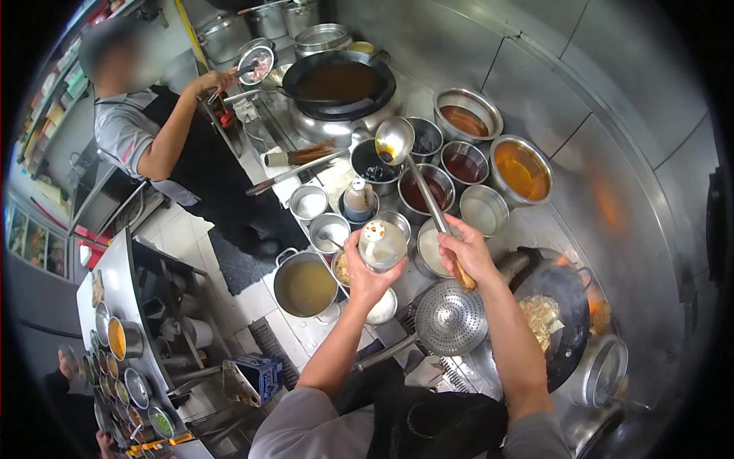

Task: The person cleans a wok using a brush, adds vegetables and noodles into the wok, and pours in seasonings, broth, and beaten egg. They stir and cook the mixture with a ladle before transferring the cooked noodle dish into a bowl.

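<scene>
In the head view, the left hand [372, 281] curls around a translucent bottle with a white cap [384, 251]; the right hand [469, 254] grips a long-handled steel ladle [427, 187], dark liquid in its bowl. Seasoning seems in hand; the next move likely calls for keeping that bowl level.

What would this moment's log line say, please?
left hand: holds bottle | right hand: holds ladle | wok: has food inside | strainer: near wok

My two hands [466, 249] held one ladle [430, 191] and one clear container [384, 249]. I counted two woks [569, 348] with contents, one perforated strainer [451, 317], two pots of dark red sauce [468, 147], one pot of yellowish liquid [294, 258], one blue box [261, 380] and two other people [157, 145].
</scene>
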Motion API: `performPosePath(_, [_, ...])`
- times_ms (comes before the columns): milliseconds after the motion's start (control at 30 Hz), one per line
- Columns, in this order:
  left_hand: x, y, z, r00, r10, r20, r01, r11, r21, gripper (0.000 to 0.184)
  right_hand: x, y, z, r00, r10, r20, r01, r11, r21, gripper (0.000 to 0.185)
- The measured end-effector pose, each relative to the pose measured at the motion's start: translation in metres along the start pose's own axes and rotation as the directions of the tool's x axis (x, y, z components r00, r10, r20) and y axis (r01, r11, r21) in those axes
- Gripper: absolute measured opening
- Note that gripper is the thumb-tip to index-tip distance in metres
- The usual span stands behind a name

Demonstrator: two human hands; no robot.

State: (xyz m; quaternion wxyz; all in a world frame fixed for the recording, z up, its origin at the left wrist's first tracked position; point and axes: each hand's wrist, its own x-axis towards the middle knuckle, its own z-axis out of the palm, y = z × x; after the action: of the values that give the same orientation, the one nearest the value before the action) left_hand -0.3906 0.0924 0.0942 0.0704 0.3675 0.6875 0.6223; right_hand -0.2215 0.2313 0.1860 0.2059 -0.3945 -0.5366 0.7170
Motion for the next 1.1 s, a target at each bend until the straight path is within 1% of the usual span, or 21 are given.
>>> performPosePath(33, [-0.005,0.007,-0.008,1.000,0.013,-0.003,-0.013,1.000,0.003,0.102,-0.001,0.006,-0.005,1.000,-0.012,0.004,0.012,1.000,0.004,0.069])
performPosePath(100, [-0.015,0.021,-0.023,0.994,-0.099,0.055,0.104,0.990,-0.093,0.106,-0.015,0.020,-0.020,0.995,-0.012,0.101,-0.031,0.913,0.408,0.063])
performPosePath(167, [-0.024,0.023,-0.040,0.994,-0.048,0.101,0.055,0.996,-0.065,0.108,-0.051,0.036,-0.042,0.992,-0.059,0.112,-0.003,0.874,0.486,0.062])
performPosePath(267, [-0.037,0.046,-0.060,0.940,-0.046,0.339,0.158,0.938,-0.309,0.107,-0.149,0.060,-0.076,0.988,-0.117,0.101,0.018,0.738,0.674,0.063])
performPosePath(367, [-0.049,0.067,-0.061,0.834,-0.010,0.552,0.265,0.884,-0.384,0.106,-0.289,0.091,-0.112,0.989,-0.127,-0.077,0.146,0.727,0.671,0.071])
performPosePath(433, [-0.054,0.076,-0.046,0.678,-0.011,0.735,0.344,0.888,-0.304,0.106,-0.394,0.108,-0.129,0.968,-0.075,-0.240,0.208,0.776,0.596,0.074])
performPosePath(467, [-0.059,0.100,-0.033,0.564,-0.062,0.823,0.399,0.893,-0.206,0.108,-0.445,0.115,-0.137,0.946,-0.032,-0.322,0.191,0.859,0.475,0.070])
performPosePath(500, [-0.057,0.084,-0.012,0.443,-0.014,0.896,0.274,0.954,-0.120,0.108,-0.488,0.125,-0.141,0.914,0.004,-0.406,0.151,0.925,0.350,0.067])
performPosePath(533, [-0.060,0.086,0.014,0.312,-0.029,0.950,0.139,0.990,-0.015,0.107,-0.521,0.137,-0.139,0.833,0.041,-0.552,-0.036,0.999,0.020,0.065])
performPosePath(567, [-0.066,0.099,0.042,0.186,-0.061,0.981,-0.019,0.998,0.065,0.106,-0.549,0.148,-0.135,0.730,0.031,-0.682,-0.287,0.921,-0.265,0.063])
performPosePath(600, [-0.079,0.143,0.066,0.054,-0.113,0.992,-0.186,0.975,0.121,0.106,-0.570,0.165,-0.132,0.690,-0.274,-0.670,-0.359,0.675,-0.645,0.063])
performPosePath(633, [-0.092,0.170,0.094,-0.101,-0.255,0.962,-0.280,0.935,0.218,0.105,-0.590,0.180,-0.132,0.662,-0.261,-0.703,-0.376,0.695,-0.613,0.063])
performPosePath(700, [-0.128,0.195,0.151,-0.247,-0.309,0.918,-0.468,0.868,0.166,0.100,-0.622,0.197,-0.140,0.633,-0.197,-0.749,-0.400,0.745,-0.534,0.068])
performPosePath(767, [-0.163,0.214,0.202,-0.289,-0.386,0.876,-0.572,0.804,0.165,0.101,-0.646,0.208,-0.136,0.641,-0.155,-0.752,-0.390,0.778,-0.493,0.066])
performPosePath(833, [-0.195,0.208,0.238,-0.303,-0.459,0.835,-0.662,0.732,0.162,0.103,-0.661,0.208,-0.131,0.705,0.173,-0.687,-0.310,0.948,-0.079,0.068])
performPosePath(867, [-0.208,0.198,0.257,-0.362,-0.456,0.813,-0.653,0.747,0.128,0.104,-0.665,0.205,-0.127,0.737,0.199,-0.646,-0.241,0.970,0.024,0.068])
performPosePath(900, [-0.218,0.198,0.271,-0.418,-0.450,0.789,-0.640,0.762,0.095,0.106,-0.668,0.214,-0.126,0.734,0.187,-0.653,-0.234,0.972,0.015,0.068])
performPosePath(933, [-0.227,0.210,0.278,-0.424,-0.540,0.727,-0.685,0.717,0.133,0.108,-0.669,0.231,-0.124,0.754,0.165,-0.636,-0.153,0.986,0.074,0.068])
performPosePath(967, [-0.231,0.212,0.280,-0.419,-0.536,0.733,-0.683,0.718,0.134,0.108,-0.669,0.243,-0.122,0.774,0.142,-0.616,-0.074,0.988,0.135,0.067])
performPosePath(1067, [-0.235,0.199,0.274,-0.370,-0.485,0.792,-0.686,0.718,0.119,0.110,-0.664,0.243,-0.120,0.769,0.131,-0.626,-0.027,0.985,0.173,0.066])
performPosePath(1100, [-0.232,0.199,0.263,-0.393,-0.370,0.842,-0.598,0.798,0.072,0.110,-0.663,0.239,-0.121,0.756,0.126,-0.643,-0.028,0.987,0.160,0.066])
